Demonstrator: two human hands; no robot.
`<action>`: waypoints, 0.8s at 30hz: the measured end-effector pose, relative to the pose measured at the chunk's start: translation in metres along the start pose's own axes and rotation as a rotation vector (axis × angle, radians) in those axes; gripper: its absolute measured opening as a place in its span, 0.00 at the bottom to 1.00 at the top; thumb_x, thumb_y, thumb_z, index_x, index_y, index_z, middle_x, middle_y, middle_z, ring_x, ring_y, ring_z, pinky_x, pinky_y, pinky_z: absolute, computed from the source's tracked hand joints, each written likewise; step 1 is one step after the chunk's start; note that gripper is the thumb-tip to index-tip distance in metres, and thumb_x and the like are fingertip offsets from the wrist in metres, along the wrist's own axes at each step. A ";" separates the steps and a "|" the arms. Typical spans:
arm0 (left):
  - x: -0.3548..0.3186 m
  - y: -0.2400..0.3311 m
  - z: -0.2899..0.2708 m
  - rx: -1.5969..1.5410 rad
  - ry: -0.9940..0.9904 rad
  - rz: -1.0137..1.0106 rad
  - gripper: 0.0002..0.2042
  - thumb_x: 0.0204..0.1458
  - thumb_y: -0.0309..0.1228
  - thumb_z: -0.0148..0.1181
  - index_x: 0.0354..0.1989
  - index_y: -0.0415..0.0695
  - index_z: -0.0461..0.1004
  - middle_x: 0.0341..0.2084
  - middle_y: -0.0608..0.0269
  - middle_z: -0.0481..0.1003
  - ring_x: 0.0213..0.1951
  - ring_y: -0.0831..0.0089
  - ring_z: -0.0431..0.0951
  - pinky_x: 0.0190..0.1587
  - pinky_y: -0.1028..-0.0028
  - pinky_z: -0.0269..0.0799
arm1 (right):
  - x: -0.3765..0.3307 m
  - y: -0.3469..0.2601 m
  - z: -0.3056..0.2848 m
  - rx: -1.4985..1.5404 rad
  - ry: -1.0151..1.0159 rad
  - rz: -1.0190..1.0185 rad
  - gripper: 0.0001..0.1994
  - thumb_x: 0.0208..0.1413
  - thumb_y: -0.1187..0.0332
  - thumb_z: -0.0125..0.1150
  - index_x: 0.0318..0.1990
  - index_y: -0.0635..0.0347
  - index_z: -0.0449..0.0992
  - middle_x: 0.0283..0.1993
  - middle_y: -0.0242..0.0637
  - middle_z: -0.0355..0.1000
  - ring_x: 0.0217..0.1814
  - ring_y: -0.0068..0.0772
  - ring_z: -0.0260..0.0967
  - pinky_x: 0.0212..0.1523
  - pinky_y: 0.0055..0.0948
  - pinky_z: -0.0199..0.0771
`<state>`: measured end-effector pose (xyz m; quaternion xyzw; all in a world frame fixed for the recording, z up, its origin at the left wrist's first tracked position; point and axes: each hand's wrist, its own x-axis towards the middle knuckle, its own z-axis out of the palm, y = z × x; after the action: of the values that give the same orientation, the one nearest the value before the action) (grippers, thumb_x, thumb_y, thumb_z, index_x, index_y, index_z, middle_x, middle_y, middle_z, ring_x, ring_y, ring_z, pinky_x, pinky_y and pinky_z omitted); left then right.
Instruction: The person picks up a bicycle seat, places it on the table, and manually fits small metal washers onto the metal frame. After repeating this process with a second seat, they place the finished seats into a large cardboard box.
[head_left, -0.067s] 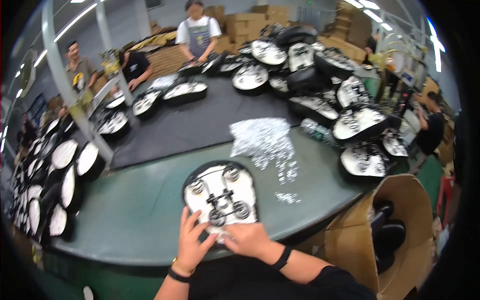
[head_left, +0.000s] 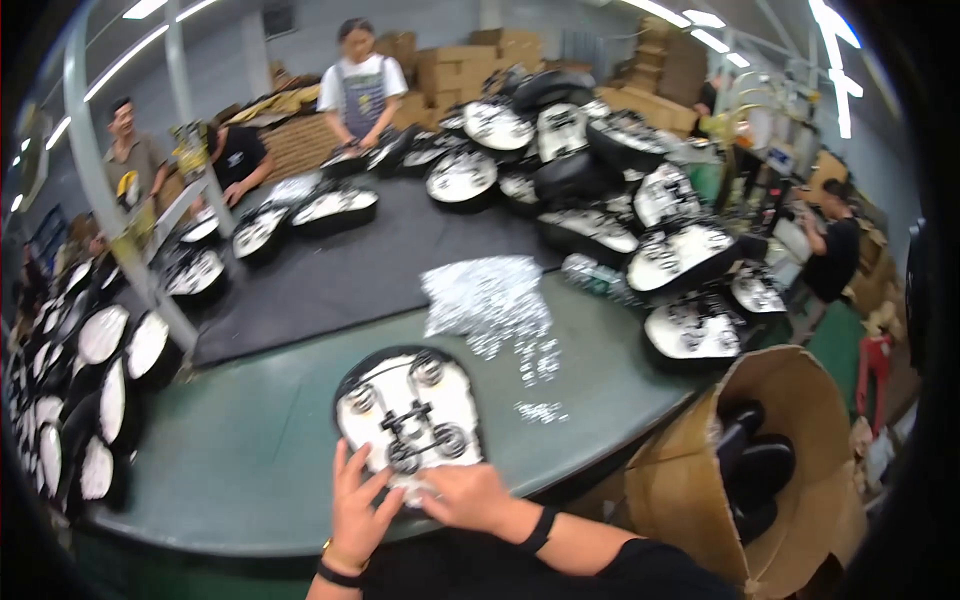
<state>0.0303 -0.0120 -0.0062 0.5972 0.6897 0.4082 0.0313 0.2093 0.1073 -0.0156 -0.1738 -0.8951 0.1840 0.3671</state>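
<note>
A bicycle saddle lies upside down at the table's near edge, with black springs and a metal bracket showing on its white underside. Its narrow end points toward me. My left hand rests along the left side of that end, fingers spread, thumb stretched toward the tip. From the right, my right hand reaches over the narrow end with its fingers curled in. Whatever those fingertips pinch is hidden. Beyond the saddle, a heap of small shiny metal parts spills toward me, with a few loose ones nearer.
Many saddles are piled at the right and far side, and more at the left. An open cardboard box with black saddles stands right of the table. Beside a metal post, co-workers work across the table.
The whole view has shifted, so the scene sits further left and lower. Both hands keep nearly the same place on the saddle.
</note>
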 end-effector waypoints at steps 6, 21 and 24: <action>0.000 0.014 -0.016 0.282 -0.094 0.194 0.17 0.55 0.28 0.66 0.54 0.40 0.81 0.64 0.44 0.69 0.69 0.41 0.63 0.67 0.50 0.63 | -0.003 -0.003 0.003 -0.033 -0.014 -0.013 0.16 0.56 0.63 0.67 0.49 0.57 0.79 0.30 0.33 0.77 0.26 0.39 0.77 0.26 0.35 0.78; -0.005 0.012 0.009 0.334 -0.015 0.119 0.14 0.58 0.31 0.62 0.49 0.36 0.78 0.64 0.38 0.66 0.70 0.34 0.58 0.70 0.48 0.58 | 0.007 0.007 0.010 -0.042 -0.159 0.015 0.17 0.59 0.57 0.64 0.51 0.54 0.79 0.26 0.30 0.73 0.25 0.37 0.75 0.24 0.35 0.76; -0.011 0.013 0.003 0.090 0.030 0.053 0.12 0.57 0.29 0.64 0.47 0.37 0.77 0.63 0.40 0.68 0.70 0.36 0.60 0.70 0.48 0.59 | -0.003 0.004 0.005 0.035 -0.020 -0.011 0.17 0.59 0.55 0.64 0.49 0.57 0.78 0.27 0.33 0.75 0.27 0.41 0.77 0.26 0.39 0.77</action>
<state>0.0451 -0.0204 -0.0051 0.6097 0.6917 0.3866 -0.0167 0.2091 0.1086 -0.0227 -0.1604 -0.8964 0.1993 0.3619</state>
